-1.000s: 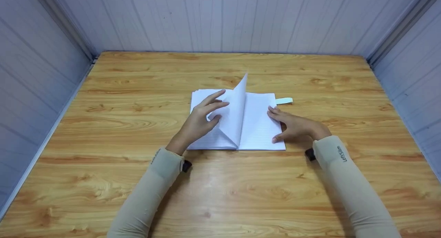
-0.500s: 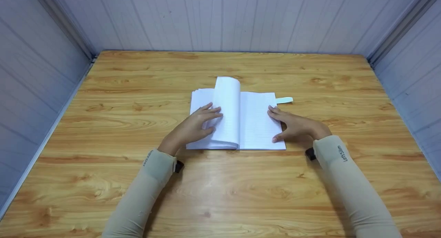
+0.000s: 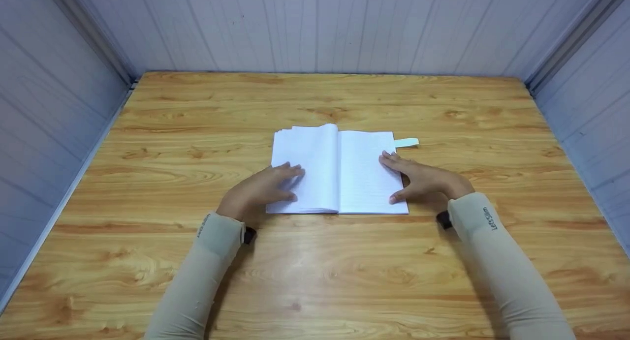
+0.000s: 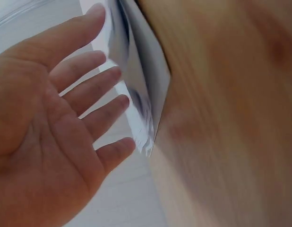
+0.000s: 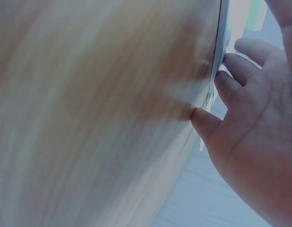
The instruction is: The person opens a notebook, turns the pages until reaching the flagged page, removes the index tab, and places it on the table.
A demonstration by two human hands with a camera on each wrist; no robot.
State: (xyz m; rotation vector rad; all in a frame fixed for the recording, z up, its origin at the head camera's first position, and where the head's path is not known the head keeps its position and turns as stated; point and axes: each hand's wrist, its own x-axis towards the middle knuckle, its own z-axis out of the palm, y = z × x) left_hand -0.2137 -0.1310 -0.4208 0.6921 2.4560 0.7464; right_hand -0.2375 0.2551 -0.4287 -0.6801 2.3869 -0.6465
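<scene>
A white lined notebook lies spread flat in the middle of the wooden table. My left hand rests flat on the left page near its lower corner, fingers straight. In the left wrist view the left hand shows an open palm beside the notebook's page edges. My right hand rests on the right page's outer edge with fingers extended. The right wrist view shows the right hand with its fingertips against the notebook's thin edge.
A pale green tab sticks out from the notebook's upper right side. Grey panel walls close in the table at the back and both sides. Bare wood lies all round the notebook.
The page my left hand held upright a second ago has curled over and settled flat on the left side. My left hand slid down and left. The right hand stayed put.
</scene>
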